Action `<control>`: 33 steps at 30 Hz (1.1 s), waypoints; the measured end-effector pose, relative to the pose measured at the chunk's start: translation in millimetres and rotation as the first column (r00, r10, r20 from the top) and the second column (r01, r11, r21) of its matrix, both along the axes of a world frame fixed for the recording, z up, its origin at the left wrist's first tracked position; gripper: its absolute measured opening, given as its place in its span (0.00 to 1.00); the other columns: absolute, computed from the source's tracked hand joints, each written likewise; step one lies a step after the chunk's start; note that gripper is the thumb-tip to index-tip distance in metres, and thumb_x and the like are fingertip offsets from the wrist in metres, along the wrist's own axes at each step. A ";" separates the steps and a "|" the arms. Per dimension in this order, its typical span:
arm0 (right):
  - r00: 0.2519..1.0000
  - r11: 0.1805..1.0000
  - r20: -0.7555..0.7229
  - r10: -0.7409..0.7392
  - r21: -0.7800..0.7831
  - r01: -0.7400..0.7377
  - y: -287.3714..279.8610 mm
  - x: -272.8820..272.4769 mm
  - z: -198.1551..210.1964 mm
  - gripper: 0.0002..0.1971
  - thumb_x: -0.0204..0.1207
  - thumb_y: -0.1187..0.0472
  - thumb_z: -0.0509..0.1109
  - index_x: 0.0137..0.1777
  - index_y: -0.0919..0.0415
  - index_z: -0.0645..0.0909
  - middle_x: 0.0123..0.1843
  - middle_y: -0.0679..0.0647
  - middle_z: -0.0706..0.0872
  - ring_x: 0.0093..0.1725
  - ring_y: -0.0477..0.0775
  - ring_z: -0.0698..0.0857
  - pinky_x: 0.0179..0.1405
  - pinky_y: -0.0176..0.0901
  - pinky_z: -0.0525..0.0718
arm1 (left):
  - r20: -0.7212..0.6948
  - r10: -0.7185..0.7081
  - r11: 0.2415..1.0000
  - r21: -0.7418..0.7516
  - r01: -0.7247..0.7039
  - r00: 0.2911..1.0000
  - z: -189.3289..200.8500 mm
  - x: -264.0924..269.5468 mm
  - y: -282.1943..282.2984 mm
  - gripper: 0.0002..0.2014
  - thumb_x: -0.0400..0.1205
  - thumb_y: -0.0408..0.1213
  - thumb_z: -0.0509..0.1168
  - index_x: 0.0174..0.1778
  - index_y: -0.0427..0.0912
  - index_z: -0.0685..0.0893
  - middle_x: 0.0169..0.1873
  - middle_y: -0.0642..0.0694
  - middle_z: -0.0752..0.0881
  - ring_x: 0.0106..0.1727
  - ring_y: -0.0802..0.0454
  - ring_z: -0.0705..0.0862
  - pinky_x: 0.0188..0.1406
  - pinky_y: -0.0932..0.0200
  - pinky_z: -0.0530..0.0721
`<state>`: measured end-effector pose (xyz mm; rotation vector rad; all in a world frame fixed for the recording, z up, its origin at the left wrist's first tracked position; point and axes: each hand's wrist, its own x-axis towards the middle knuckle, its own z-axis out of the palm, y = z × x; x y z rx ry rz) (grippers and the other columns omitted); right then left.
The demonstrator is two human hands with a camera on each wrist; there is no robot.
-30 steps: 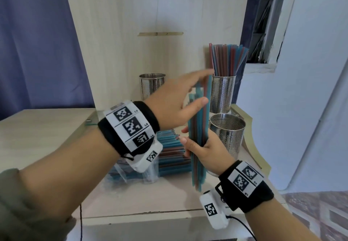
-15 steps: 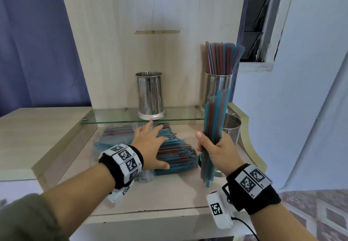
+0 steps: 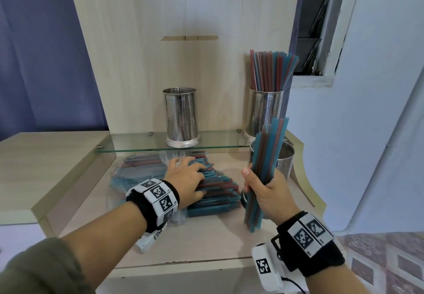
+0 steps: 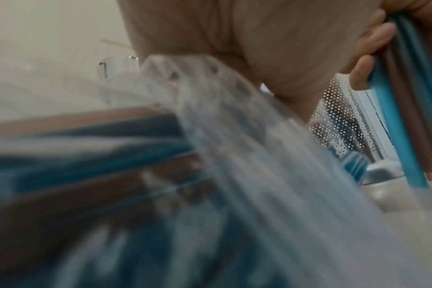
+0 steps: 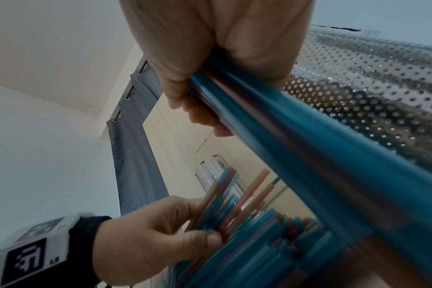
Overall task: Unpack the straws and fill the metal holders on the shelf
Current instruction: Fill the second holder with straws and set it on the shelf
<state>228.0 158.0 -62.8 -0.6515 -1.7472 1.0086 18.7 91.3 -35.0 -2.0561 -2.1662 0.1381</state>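
Observation:
My right hand (image 3: 263, 192) grips an upright bundle of blue and red straws (image 3: 268, 163) around its lower half, just above the lower shelf. My left hand (image 3: 185, 179) lies on the loose pile of straws (image 3: 218, 192) on that shelf. In the right wrist view my left hand (image 5: 146, 239) has its fingers over several tilted straws (image 5: 225, 196) and its thumb under them. An empty metal holder (image 3: 181, 117) stands on the glass shelf (image 3: 137, 143). A second holder (image 3: 266, 110), at the right, is full of straws. A third holder (image 3: 285, 158) stands low behind the bundle.
Clear plastic packaging (image 3: 137, 172) with more straws lies left of the pile, under the glass shelf. A wooden back panel (image 3: 183, 52) closes the rear. A white wall (image 3: 367, 133) is on the right, and a blue curtain (image 3: 34, 64) hangs on the left.
My left hand has left the top of the bundle and dropped onto the straw pile. My right hand has moved the bundle slightly right and kept it upright.

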 end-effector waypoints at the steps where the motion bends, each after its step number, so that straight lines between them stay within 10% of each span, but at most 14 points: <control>1: 1.000 1.000 -0.003 0.000 -0.004 0.000 0.0 -0.1 -1.0 0.20 0.69 0.32 0.68 0.42 0.49 0.81 0.28 0.48 0.83 0.31 0.51 0.84 0.40 0.57 0.87 | -0.012 -0.009 1.000 0.006 0.009 1.000 1.4 1.6 1.8 0.21 0.83 0.55 0.59 0.68 0.49 0.79 0.78 0.55 0.67 0.81 0.47 0.55 0.78 0.39 0.47; 6: 0.999 1.000 -0.048 -0.001 -0.030 0.000 0.9 -1.2 -2.5 0.17 0.70 0.36 0.70 0.44 0.50 0.82 0.27 0.47 0.82 0.31 0.51 0.84 0.38 0.52 0.85 | 0.007 -0.092 0.993 0.080 0.091 0.996 15.4 14.1 6.9 0.12 0.87 0.48 0.53 0.58 0.44 0.71 0.55 0.48 0.81 0.62 0.46 0.78 0.76 0.43 0.58; 10: 0.996 1.000 -0.091 0.015 -0.015 -0.016 2.1 0.8 -1.5 0.19 0.74 0.42 0.70 0.40 0.61 0.79 0.26 0.49 0.80 0.29 0.50 0.81 0.33 0.44 0.82 | 0.226 -0.206 0.965 0.208 0.160 0.952 34.3 24.8 11.2 0.10 0.87 0.44 0.56 0.57 0.41 0.68 0.41 0.45 0.80 0.43 0.42 0.82 0.44 0.51 0.77; 13: 0.991 0.998 -0.131 0.023 -0.047 -0.030 1.0 2.5 0.8 0.18 0.72 0.45 0.69 0.41 0.63 0.79 0.24 0.49 0.79 0.27 0.48 0.80 0.32 0.38 0.80 | 0.352 -0.297 0.915 0.371 0.159 0.888 51.0 30.0 14.5 0.14 0.86 0.45 0.58 0.61 0.39 0.70 0.39 0.48 0.79 0.39 0.46 0.80 0.39 0.51 0.77; 21: 0.996 0.998 -0.075 0.058 -0.030 -0.061 2.9 1.5 -0.3 0.16 0.72 0.42 0.69 0.41 0.55 0.81 0.26 0.48 0.81 0.30 0.48 0.82 0.36 0.43 0.82 | 0.573 -0.639 0.679 0.733 0.028 0.513 104.9 38.5 0.5 0.03 0.87 0.41 0.57 0.51 0.47 0.70 0.35 0.52 0.76 0.35 0.56 0.79 0.37 0.62 0.82; 29: 0.988 0.989 -0.047 0.145 -0.035 -0.147 -6.4 -17.3 5.4 0.17 0.72 0.46 0.70 0.56 0.53 0.85 0.48 0.43 0.90 0.51 0.37 0.88 0.52 0.31 0.84 | 0.788 -0.591 0.784 0.611 -0.111 0.169 95.6 52.1 -2.5 0.07 0.84 0.47 0.57 0.48 0.48 0.75 0.42 0.48 0.86 0.52 0.46 0.85 0.62 0.40 0.83; 33: 0.971 0.980 -0.141 0.195 -0.021 -0.200 -13.7 -24.7 11.5 0.13 0.74 0.53 0.68 0.59 0.48 0.81 0.50 0.33 0.90 0.55 0.30 0.85 0.51 0.21 0.79 | 0.845 -0.527 0.839 0.534 -0.108 0.087 72.7 66.4 -3.1 0.05 0.87 0.41 0.56 0.53 0.49 0.77 0.53 0.44 0.82 0.47 0.64 0.85 0.53 0.43 0.87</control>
